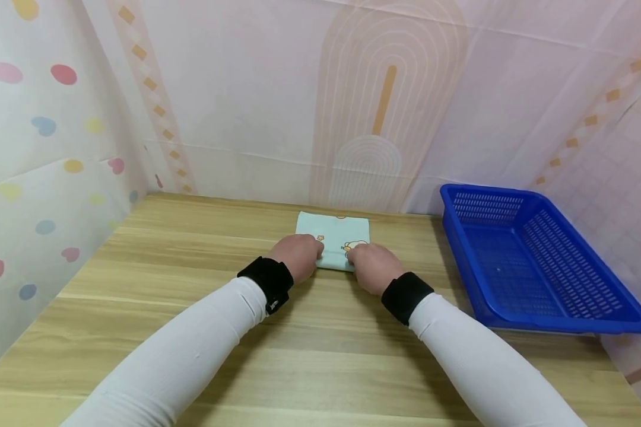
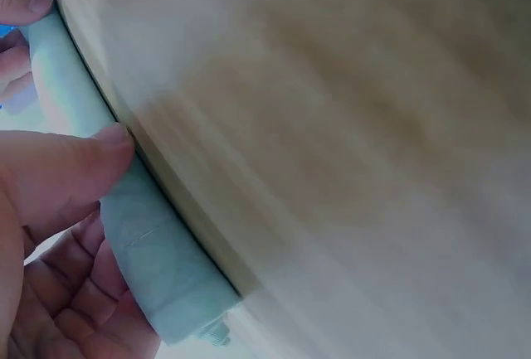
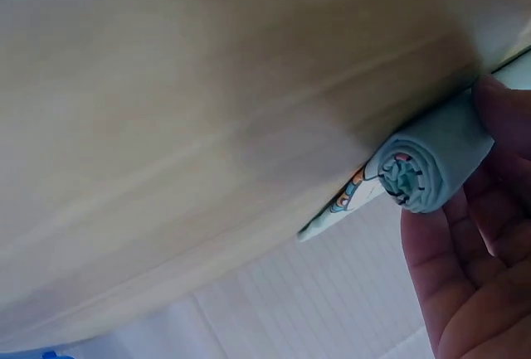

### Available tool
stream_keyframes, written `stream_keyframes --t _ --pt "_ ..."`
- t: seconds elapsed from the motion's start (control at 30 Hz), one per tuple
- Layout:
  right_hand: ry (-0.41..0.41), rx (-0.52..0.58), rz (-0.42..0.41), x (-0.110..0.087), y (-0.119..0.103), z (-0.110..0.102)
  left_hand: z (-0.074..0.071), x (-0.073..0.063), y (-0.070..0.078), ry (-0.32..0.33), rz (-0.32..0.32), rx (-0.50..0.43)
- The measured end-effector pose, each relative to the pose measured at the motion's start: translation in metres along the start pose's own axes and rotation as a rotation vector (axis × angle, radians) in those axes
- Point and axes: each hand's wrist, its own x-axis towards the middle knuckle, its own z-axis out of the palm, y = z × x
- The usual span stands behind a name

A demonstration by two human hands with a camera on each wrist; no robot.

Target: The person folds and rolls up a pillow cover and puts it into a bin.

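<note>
A pale mint cloth (image 1: 332, 227) with small cartoon prints lies near the back of the table, its near edge rolled into a tight tube. My left hand (image 1: 299, 256) grips the left part of the roll (image 2: 170, 251), thumb on the near side and curled fingers over the far side. Toward the other end, my right hand (image 1: 375, 268) holds the same roll (image 3: 448, 147) between thumb and fingers. Spiral layers show at the roll's end in the right wrist view, with a flat printed part of the cloth extending beyond it.
A blue plastic basket (image 1: 462, 261) with slotted walls stands at the right of the wood-grain table (image 1: 192, 249). Behind the table hangs a pale patterned curtain (image 1: 246, 107). Another curtain (image 1: 27, 178), with coloured dots and hearts, borders the left side.
</note>
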Motion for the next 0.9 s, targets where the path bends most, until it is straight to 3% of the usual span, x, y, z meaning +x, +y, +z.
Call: stream_keyframes --t 0.5,0.7,0.9 --pt "-0.113 0.093 0.045 0.006 0.007 -0.004 0.000 0.001 -0.003 -0.034 0.003 0.008" --pt "-0.133 0.126 0.058 0.008 0.009 -0.007 -0.005 0.000 -0.003 -0.044 -0.004 -0.021" --pt "-0.140 0.180 0.063 0.010 0.014 -0.008 -0.001 0.004 -0.008 -0.065 -0.001 -0.045"
